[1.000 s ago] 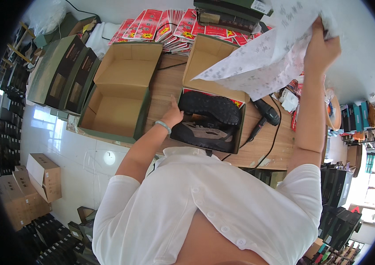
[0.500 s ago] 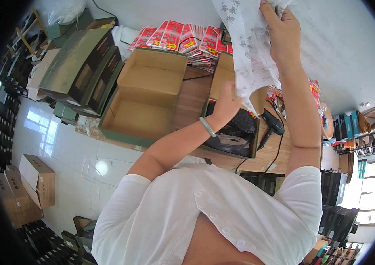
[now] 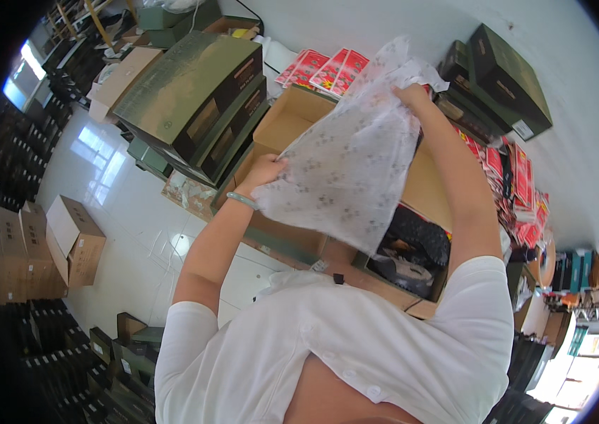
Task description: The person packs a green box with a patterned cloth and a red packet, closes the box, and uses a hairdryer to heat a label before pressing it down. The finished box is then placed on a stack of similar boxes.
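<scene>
Left hand (image 3: 265,169) now gripping tissue paper (image 3: 345,169) edge, right hand (image 3: 412,95) still pinching top, sheet lowered, spread wider

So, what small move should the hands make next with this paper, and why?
Probably lower the tissue paper over the dark shoes in the open box. The left hand and right hand hold the sheet spread above the table, and the shoes lie uncovered just beneath its lower edge.
</scene>
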Demonstrator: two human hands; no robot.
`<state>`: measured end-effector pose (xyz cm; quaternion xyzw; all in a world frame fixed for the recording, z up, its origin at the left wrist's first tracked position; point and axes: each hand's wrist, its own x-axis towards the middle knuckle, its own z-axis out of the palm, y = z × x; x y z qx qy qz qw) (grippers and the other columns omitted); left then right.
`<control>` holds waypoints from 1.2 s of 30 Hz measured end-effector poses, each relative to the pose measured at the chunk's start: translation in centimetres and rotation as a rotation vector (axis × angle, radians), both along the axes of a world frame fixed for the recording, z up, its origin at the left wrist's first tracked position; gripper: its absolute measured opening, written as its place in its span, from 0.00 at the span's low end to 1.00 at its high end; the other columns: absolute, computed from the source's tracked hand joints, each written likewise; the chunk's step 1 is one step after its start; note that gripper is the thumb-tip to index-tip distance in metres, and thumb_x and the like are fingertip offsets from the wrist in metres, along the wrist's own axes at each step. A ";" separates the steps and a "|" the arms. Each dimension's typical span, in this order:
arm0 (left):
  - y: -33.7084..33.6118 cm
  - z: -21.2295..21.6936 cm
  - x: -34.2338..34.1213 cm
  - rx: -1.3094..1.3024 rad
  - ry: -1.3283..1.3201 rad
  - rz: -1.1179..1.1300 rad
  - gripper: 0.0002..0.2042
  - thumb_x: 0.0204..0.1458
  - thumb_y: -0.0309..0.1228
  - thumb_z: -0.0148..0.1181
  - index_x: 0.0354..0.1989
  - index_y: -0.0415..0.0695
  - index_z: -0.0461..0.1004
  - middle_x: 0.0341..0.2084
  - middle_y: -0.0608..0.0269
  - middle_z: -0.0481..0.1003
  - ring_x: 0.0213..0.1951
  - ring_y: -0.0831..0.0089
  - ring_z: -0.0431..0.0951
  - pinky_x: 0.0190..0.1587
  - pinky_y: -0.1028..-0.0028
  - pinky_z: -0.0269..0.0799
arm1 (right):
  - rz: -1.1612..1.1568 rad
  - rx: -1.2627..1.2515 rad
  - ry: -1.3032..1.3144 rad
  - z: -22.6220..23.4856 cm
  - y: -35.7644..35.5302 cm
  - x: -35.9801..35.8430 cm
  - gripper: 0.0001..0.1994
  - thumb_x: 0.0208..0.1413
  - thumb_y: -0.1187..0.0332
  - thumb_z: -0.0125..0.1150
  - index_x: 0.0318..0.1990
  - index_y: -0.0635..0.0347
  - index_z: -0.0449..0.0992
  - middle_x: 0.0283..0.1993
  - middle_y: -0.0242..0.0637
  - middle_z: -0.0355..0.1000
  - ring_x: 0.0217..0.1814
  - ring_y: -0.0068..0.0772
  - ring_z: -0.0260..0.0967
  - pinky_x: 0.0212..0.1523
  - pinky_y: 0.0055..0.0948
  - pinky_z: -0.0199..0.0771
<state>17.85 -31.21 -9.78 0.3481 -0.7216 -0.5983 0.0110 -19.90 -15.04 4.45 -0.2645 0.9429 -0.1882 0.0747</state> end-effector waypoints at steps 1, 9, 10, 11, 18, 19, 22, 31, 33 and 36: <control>-1.6 0.0 0.2 -0.095 -0.049 0.025 0.16 0.62 0.40 0.55 0.40 0.37 0.77 0.32 0.65 0.77 0.30 0.78 0.74 0.34 0.75 0.69 | 0.014 -0.047 -0.041 0.1 -1.9 -0.9 0.30 0.54 0.47 0.63 0.40 0.77 0.72 0.32 0.58 0.76 0.36 0.53 0.77 0.40 0.46 0.75; -4.8 0.2 3.1 0.195 0.207 0.438 0.20 0.63 0.46 0.52 0.42 0.38 0.78 0.35 0.68 0.78 0.38 0.77 0.74 0.43 0.75 0.69 | -0.035 -0.658 0.223 -6.4 -7.8 2.2 0.18 0.58 0.60 0.58 0.43 0.70 0.74 0.44 0.57 0.76 0.45 0.55 0.76 0.47 0.43 0.75; -5.4 -1.5 3.5 0.085 0.051 0.290 0.21 0.63 0.46 0.51 0.41 0.37 0.77 0.36 0.66 0.78 0.38 0.75 0.74 0.44 0.73 0.69 | 0.037 -0.292 0.148 -12.2 -7.1 1.8 0.17 0.59 0.61 0.56 0.43 0.70 0.75 0.44 0.57 0.76 0.47 0.55 0.75 0.48 0.44 0.75; -6.0 -4.1 4.4 -0.020 -0.103 0.146 0.22 0.63 0.47 0.50 0.41 0.36 0.77 0.36 0.64 0.78 0.38 0.73 0.75 0.44 0.72 0.69 | 0.114 0.077 0.066 -18.1 -6.4 1.7 0.16 0.60 0.62 0.54 0.42 0.69 0.76 0.45 0.57 0.76 0.50 0.55 0.74 0.50 0.44 0.74; -6.9 -9.8 8.4 -0.118 -0.239 0.117 0.25 0.63 0.48 0.46 0.39 0.36 0.78 0.39 0.43 0.78 0.46 0.49 0.77 0.50 0.61 0.69 | -0.446 -0.238 -0.520 -24.4 -4.5 6.8 0.17 0.60 0.62 0.54 0.47 0.69 0.77 0.50 0.58 0.73 0.56 0.58 0.71 0.55 0.48 0.71; -7.0 -10.0 8.1 -0.199 -0.242 0.069 0.24 0.63 0.48 0.46 0.39 0.37 0.78 0.39 0.40 0.77 0.46 0.47 0.76 0.50 0.59 0.68 | -0.536 -0.312 -0.609 -25.0 -4.2 6.9 0.18 0.60 0.63 0.55 0.49 0.69 0.75 0.53 0.57 0.72 0.57 0.59 0.69 0.56 0.48 0.70; -7.0 -10.6 8.9 -0.463 -0.258 -0.029 0.20 0.63 0.45 0.45 0.41 0.40 0.77 0.39 0.36 0.76 0.46 0.43 0.75 0.49 0.54 0.69 | -0.454 -0.351 -0.253 -21.5 -3.2 13.7 0.25 0.57 0.66 0.57 0.60 0.68 0.65 0.61 0.56 0.63 0.63 0.61 0.60 0.62 0.49 0.62; -3.8 -10.0 8.6 -0.894 -0.312 -0.374 0.09 0.61 0.36 0.49 0.39 0.42 0.67 0.28 0.47 0.78 0.33 0.49 0.80 0.33 0.53 0.75 | 0.500 0.566 -0.101 -22.5 5.9 33.7 0.46 0.58 0.42 0.54 0.75 0.45 0.32 0.78 0.47 0.25 0.80 0.53 0.20 0.75 0.55 0.25; -3.3 -12.5 8.1 -0.965 -0.344 -0.469 0.10 0.61 0.33 0.49 0.46 0.41 0.66 0.28 0.48 0.79 0.32 0.51 0.81 0.31 0.56 0.77 | 0.484 0.753 -0.058 -23.4 6.8 34.3 0.47 0.58 0.38 0.50 0.75 0.41 0.30 0.79 0.44 0.21 0.80 0.52 0.17 0.73 0.59 0.21; -1.2 -14.9 6.8 -1.018 -0.320 -0.527 0.13 0.60 0.28 0.48 0.52 0.38 0.65 0.29 0.49 0.79 0.31 0.52 0.82 0.30 0.58 0.78 | 0.407 0.820 -0.070 -24.9 7.6 34.8 0.47 0.57 0.36 0.49 0.75 0.40 0.29 0.79 0.42 0.19 0.80 0.51 0.15 0.72 0.62 0.18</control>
